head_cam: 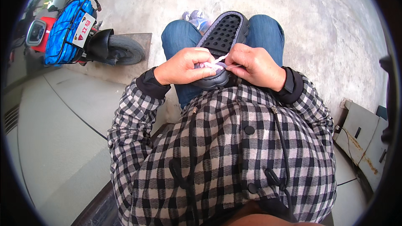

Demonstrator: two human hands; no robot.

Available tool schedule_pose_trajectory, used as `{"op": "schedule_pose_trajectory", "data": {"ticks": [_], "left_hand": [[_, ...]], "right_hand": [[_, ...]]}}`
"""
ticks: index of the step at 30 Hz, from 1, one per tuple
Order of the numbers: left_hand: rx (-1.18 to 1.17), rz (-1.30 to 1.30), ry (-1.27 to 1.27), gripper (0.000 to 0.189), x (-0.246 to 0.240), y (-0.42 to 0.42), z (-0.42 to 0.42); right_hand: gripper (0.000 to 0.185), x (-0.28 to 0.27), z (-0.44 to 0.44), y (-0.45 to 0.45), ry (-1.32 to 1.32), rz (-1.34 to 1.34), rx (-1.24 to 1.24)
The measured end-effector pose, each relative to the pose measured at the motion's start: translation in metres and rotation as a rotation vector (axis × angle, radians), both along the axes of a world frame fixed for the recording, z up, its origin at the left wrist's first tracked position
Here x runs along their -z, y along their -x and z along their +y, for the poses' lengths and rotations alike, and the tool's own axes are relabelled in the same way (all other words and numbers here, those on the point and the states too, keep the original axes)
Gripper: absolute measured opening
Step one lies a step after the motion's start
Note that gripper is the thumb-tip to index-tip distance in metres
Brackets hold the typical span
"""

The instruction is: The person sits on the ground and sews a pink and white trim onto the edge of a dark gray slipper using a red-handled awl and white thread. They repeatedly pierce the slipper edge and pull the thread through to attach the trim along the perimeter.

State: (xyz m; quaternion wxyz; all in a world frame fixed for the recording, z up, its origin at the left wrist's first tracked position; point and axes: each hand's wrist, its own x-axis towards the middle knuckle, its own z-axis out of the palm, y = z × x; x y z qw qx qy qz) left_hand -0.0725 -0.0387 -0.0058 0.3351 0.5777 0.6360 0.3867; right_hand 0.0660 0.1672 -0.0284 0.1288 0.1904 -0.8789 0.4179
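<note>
A black sole (221, 34) with round dimples and a grey yarn edging lies between my jeans-clad knees, its near end towards my body. My left hand (191, 66) presses thumb and fingers on pale pink-and-white yarn (213, 65) at the near part of the sole. On the right, my right hand (251, 64) pinches a strand of that yarn and a thin metal tool (234, 67), a crochet hook or needle; its tip is hard to make out. The fingers hide part of the yarn work.
Past my left knee, a clear plastic bag (201, 23) with purple-grey yarn lies on the concrete floor. A red motor scooter (40, 33) with a blue-covered rear rack stands at the left. Worn grey metal cabinets (361, 131) are at the lower right.
</note>
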Motion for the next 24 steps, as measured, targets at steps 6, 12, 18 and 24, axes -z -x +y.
{"op": "schedule_pose_trajectory", "data": {"ticks": [6, 12, 18, 24], "left_hand": [[-0.080, -0.138, 0.037, 0.015, 0.022, -0.017, -0.010], [-0.075, -0.106, 0.020, 0.015, 0.032, -0.026, -0.013], [-0.090, -0.072, 0.024, 0.016, 0.028, -0.028, -0.013], [-0.078, -0.081, 0.004, 0.015, 0.024, -0.025, -0.016]], "right_hand": [[0.012, 0.017, 0.008, -0.014, -0.055, -0.026, -0.027], [0.013, 0.026, 0.009, -0.027, -0.011, -0.104, -0.095], [0.039, 0.020, 0.016, -0.019, 0.094, -0.064, 0.009], [0.024, 0.032, 0.005, -0.004, 0.158, -0.235, -0.272]]}}
